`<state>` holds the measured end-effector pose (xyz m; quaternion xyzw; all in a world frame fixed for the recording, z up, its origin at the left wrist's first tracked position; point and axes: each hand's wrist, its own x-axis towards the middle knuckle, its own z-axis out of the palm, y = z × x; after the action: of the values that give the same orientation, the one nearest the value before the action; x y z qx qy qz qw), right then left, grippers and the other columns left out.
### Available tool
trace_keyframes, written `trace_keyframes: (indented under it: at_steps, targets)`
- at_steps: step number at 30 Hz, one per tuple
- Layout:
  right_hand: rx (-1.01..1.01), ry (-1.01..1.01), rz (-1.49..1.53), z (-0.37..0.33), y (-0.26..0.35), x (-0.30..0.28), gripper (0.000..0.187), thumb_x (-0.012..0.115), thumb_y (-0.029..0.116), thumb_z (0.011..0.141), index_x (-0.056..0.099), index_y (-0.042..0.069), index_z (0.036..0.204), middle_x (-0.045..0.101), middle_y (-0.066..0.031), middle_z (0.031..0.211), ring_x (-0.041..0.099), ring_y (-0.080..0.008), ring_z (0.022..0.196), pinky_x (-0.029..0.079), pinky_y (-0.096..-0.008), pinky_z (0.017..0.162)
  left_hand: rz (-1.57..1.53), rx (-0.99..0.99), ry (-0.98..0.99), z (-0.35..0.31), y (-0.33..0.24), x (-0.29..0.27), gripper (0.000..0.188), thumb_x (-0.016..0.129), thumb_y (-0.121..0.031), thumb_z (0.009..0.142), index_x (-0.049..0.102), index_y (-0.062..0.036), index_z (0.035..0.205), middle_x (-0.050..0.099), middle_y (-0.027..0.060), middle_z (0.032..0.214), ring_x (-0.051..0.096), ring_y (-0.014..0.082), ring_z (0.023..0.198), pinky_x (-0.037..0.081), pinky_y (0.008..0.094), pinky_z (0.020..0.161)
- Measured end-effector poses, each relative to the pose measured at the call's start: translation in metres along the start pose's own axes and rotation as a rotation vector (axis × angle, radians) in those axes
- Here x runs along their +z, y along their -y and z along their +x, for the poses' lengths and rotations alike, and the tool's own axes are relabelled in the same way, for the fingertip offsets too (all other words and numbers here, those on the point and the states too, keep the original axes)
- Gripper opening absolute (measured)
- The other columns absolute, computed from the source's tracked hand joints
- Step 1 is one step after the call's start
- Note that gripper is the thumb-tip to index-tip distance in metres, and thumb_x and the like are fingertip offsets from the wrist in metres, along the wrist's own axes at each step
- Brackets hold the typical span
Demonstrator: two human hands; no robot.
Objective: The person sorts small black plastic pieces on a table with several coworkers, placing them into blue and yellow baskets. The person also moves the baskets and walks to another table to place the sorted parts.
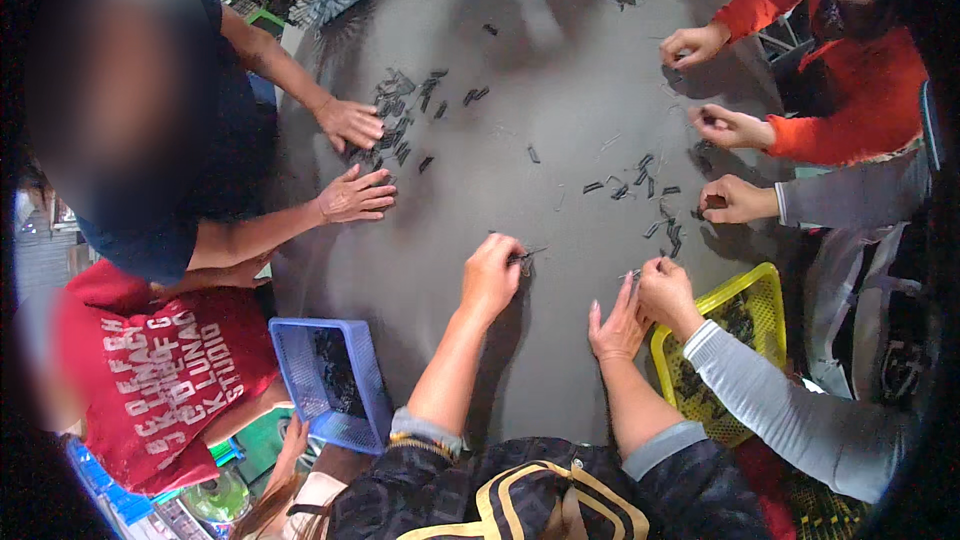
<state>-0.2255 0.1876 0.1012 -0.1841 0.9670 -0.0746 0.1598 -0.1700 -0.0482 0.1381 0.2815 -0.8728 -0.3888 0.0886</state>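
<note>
My left hand (492, 278) is closed above the grey tabletop (560, 360), fingers curled round a small dark piece (527, 258) with thin wire-like ends; its exact kind is too small to tell. My right hand (622, 325) lies with fingers stretched out and the thumb apart. Right beside its fingertips is a co-worker's hand (668, 292) in a grey sleeve, pinching something thin and pale. Several short black pieces (645, 175) and fine wire-like bits lie scattered beyond my right hand.
A blue basket (376, 390) with black pieces stands at the left, a yellow basket (778, 325) at the right. Across the table a person's two hands (350, 195) rest by a heap of black pieces (395, 90). Other co-workers' hands (735, 128) work along the right and far edges.
</note>
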Motion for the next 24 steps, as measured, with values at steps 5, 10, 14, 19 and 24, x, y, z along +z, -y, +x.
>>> trace_keyframes:
  at_steps: [5,10,14,19,24]
  targets:
    - [-0.003,-0.03,-0.017,0.01,0.004,0.001,0.084,0.056,0.043,0.084,0.016,0.01,0.15,0.031,-0.021,0.146,0.021,-0.0391,0.139,0.014,-0.0556,0.112,-0.055,-0.272,-0.151,-0.041,0.011,-0.031,0.015,0.069,0.0,0.076,0.059,-0.0031,0.087,0.064,0.0069,0.08,0.063,0.0182,0.073,0.049,0.0295,0.068]
    - [-0.026,-0.079,-0.098,0.011,0.008,-0.005,0.084,0.057,0.043,0.084,0.017,0.008,0.149,0.031,-0.0207,0.146,0.021,-0.0391,0.139,0.011,-0.056,0.114,-0.366,-0.393,-0.466,-0.066,0.005,-0.045,0.016,0.071,-0.001,0.076,0.063,-0.002,0.09,0.064,0.0039,0.077,0.059,0.0105,0.07,0.048,0.0254,0.066]
    - [-0.07,-0.122,-0.155,0.007,0.0,0.001,0.082,0.055,0.045,0.084,0.021,0.008,0.149,0.026,-0.0183,0.15,0.019,-0.0385,0.14,0.009,-0.0569,0.114,-0.278,-0.386,-0.454,-0.077,-0.013,-0.049,0.016,0.071,-0.001,0.076,0.064,-0.0015,0.09,0.065,0.0028,0.077,0.059,0.0105,0.069,0.048,0.0259,0.066]
    - [-0.123,-0.235,-0.162,0.015,0.007,0.002,0.08,0.054,0.046,0.084,0.024,0.008,0.148,0.024,-0.0174,0.152,0.017,-0.0386,0.141,0.01,-0.0572,0.113,-0.382,-0.336,-0.466,-0.09,-0.012,-0.032,0.016,0.071,-0.003,0.077,0.065,-0.0029,0.091,0.067,0.0043,0.081,0.061,0.0116,0.071,0.05,0.0267,0.069]
    - [-0.067,-0.126,-0.129,0.006,0.001,0.003,0.078,0.053,0.043,0.087,0.02,0.008,0.149,0.025,-0.0189,0.151,0.018,-0.0383,0.141,0.011,-0.0579,0.113,-0.39,-0.441,-0.547,-0.113,0.0,-0.018,0.015,0.07,-0.003,0.077,0.066,-0.0027,0.092,0.068,0.0063,0.082,0.064,0.013,0.071,0.051,0.027,0.069]
